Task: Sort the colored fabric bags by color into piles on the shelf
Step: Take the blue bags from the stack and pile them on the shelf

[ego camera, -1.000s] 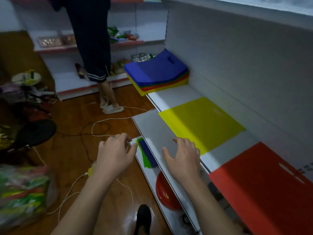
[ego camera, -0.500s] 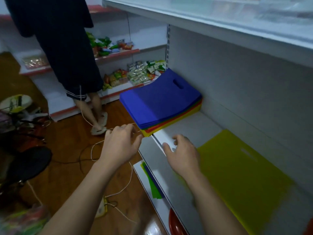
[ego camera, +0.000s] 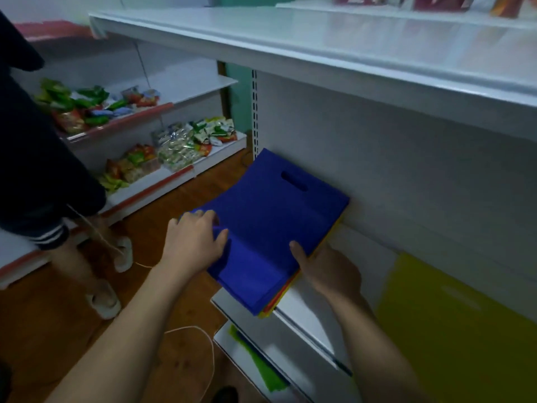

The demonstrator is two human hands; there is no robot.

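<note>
The blue fabric bag (ego camera: 267, 225) tops the mixed stack of bags (ego camera: 279, 301), its cut-out handle toward the back panel, and that stack sits on the white shelf (ego camera: 308, 318) with its near corner hanging over the shelf's front edge. Red, orange and yellow edges peek out beneath the blue at that corner.

Your left hand (ego camera: 193, 242) is on the blue bag's left edge, fingers (ego camera: 203, 218) curled over it and thumb pressing down, so the fabric bunches between them: you're pinching the top bag. Your right hand (ego camera: 328, 271) is at the stack's right side, thumb lying flat along the blue surface; the other fingers are tucked under or behind the stack, so I can't tell how they sit.

Just to your right on the same shelf lies a flat yellow bag (ego camera: 459, 321), apart from the stack. Below, a green bag (ego camera: 261, 365) lies on the lower shelf (ego camera: 232, 338). A white cord (ego camera: 207, 350) trails across the wooden floor (ego camera: 174, 205). To your left stands another person (ego camera: 35, 158) in dark clothes, before a shelf of snack packets (ego camera: 180, 144).
</note>
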